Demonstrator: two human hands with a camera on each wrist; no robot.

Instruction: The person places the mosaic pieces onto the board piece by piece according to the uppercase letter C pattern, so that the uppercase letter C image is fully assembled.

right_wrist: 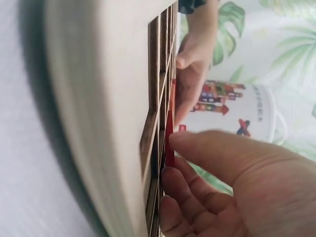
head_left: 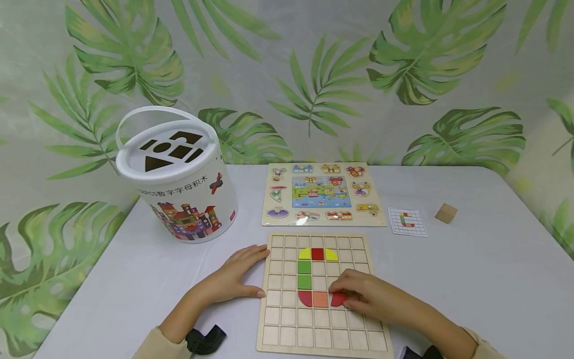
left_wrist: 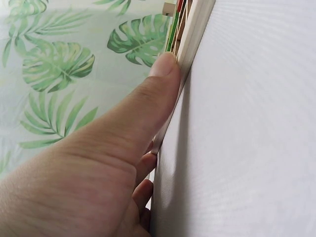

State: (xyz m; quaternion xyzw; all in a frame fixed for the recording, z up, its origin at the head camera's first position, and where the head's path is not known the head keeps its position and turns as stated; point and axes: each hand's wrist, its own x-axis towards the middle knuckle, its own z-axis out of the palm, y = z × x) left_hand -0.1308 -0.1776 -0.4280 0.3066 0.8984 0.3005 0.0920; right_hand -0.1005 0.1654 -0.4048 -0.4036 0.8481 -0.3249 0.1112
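Observation:
A wooden grid board (head_left: 287, 335) lies on the table with coloured tiles set in its cells. Two yellow quarter-round tiles flank a dark red square tile (head_left: 317, 254) at the top. Below the left one come two green square tiles (head_left: 304, 282), then a red quarter-round tile (head_left: 305, 298) and an orange square tile (head_left: 320, 299). My right hand (head_left: 374, 296) pinches another red quarter-round tile (head_left: 338, 299) between thumb and fingers, low over the cell right of the orange one. My left hand (head_left: 230, 276) rests at the board's left edge, fingers extended, thumb touching the side (left_wrist: 190, 47).
Behind the board lies a picture puzzle (head_left: 321, 194). To its right are a pattern card (head_left: 407, 222) with a similar coloured shape and a small wooden block (head_left: 446, 213). A white bucket (head_left: 179, 174) with shaped holes in its lid stands at the back left.

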